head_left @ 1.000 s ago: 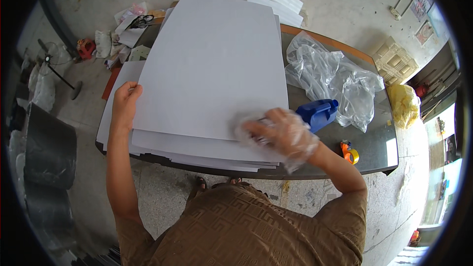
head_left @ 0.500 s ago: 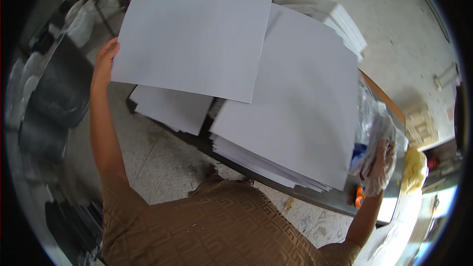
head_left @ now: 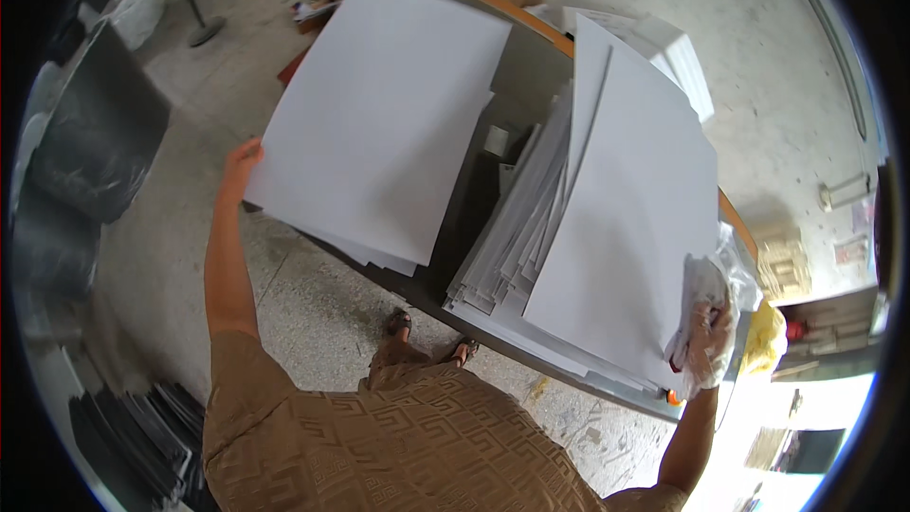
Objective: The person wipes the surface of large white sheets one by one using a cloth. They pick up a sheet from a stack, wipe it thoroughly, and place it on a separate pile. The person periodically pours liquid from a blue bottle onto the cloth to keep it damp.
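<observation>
Counter point(head_left: 474, 228) carrying two lots of large white sheets: left stack point(head_left: 379, 123), fanned right stack point(head_left: 531, 246). Left hand point(head_left: 242, 159) gripping the left stack's near-left edge. Right hand point(head_left: 706, 337), in a thin clear glove, closing on the top right sheet point(head_left: 630, 218), tilting it up.

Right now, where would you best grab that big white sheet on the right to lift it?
By its near right corner, from the right, where the right hand in a thin plastic glove already is. The top sheet is wide, thin and raised off the fanned stack, so its free right edge is probably easiest to pinch.
</observation>
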Tool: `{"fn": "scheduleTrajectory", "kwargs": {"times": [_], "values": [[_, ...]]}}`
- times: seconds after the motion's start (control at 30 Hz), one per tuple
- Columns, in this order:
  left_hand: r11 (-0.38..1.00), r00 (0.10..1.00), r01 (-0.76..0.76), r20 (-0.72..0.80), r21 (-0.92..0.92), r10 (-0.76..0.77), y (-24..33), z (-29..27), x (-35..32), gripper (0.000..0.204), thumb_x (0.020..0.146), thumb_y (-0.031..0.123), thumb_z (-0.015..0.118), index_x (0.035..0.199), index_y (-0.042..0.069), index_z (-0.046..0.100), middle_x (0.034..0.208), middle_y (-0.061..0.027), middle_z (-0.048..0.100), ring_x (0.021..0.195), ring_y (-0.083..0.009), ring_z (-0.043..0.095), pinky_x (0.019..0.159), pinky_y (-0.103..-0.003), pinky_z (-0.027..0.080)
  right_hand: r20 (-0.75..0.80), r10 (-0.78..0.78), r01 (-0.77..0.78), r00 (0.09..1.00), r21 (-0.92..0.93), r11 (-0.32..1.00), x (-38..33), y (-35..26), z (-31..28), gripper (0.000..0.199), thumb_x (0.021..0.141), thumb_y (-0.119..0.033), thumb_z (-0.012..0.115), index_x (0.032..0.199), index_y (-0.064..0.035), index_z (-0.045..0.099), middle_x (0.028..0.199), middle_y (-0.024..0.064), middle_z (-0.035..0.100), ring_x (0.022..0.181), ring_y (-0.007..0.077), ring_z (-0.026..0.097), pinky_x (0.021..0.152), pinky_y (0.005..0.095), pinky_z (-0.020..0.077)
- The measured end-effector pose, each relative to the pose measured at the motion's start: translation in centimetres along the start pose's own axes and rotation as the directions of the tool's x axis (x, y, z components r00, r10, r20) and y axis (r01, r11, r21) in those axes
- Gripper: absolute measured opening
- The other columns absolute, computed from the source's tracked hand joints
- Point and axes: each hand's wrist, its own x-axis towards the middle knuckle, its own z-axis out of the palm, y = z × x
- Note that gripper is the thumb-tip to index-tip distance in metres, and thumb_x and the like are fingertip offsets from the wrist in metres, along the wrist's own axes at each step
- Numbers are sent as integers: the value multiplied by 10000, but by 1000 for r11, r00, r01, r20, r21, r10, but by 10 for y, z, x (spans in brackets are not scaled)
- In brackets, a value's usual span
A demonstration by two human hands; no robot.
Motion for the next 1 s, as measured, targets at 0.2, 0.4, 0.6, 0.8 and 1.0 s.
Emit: {"fn": "scheduleTrajectory", "kwargs": {"times": [0.2, 0.4, 0.6, 0.8, 1.0], "values": [[801, 994, -46, 104, 597, -20, -101, 23, 18, 354, 913, 189, 635, 1189, -32, 628, 1116, -195, 669, 997, -290, 644, 853, -386, 499, 57, -437, 440, 898, -174, 881, 16, -35, 36, 596, 726, 8, 711, 1293, -119, 578, 1151, 158, 592, 968, 329, 626, 889, 389, 511], [461, 893, -255, 24, 850, 449, 34, 117, -55, 364, 962, 203, 600, 1253, -13, 562, 1210, -213, 595, 1127, -330, 578, 977, -449, 460, 182, -624, 649, 760, -161, 744, 12, -53, 64, 690, 668, -102, 822, 1311, -184, 583, 1082, 131, 595, 948, 324, 615, 788, 423, 544], [163, 149, -986, 226, -47, 963, 240, 230, -288, 115, 800, 70, 720, 905, 102, 685, 971, -93, 643, 897, -251, 628, 796, -387, 540, 251, -788, 821, 562, -51, 569, 12, -67, 72, 799, 618, -113, 843, 1360, -190, 557, 1058, 164, 577, 925, 319, 603, 775, 434, 539], [185, 204, -969, 105, 163, 973, 299, 290, -315, 191, 770, 79, 694, 953, 45, 735, 1005, -67, 665, 977, -230, 625, 863, -377, 547, 289, -801, 843, 524, -37, 537, 26, -83, 75, 711, 688, -142, 803, 1353, -222, 564, 1100, 212, 528, 941, 360, 600, 794, 451, 542], [216, 230, -950, 41, 225, 972, 287, 312, -310, 164, 771, 122, 722, 917, 49, 737, 975, -63, 657, 993, -237, 609, 842, -383, 541, 450, -740, 843, 501, -59, 535, 21, -74, 108, 645, 744, -217, 777, 1349, -218, 551, 1160, 204, 503, 1049, 367, 561, 897, 476, 508]]}}
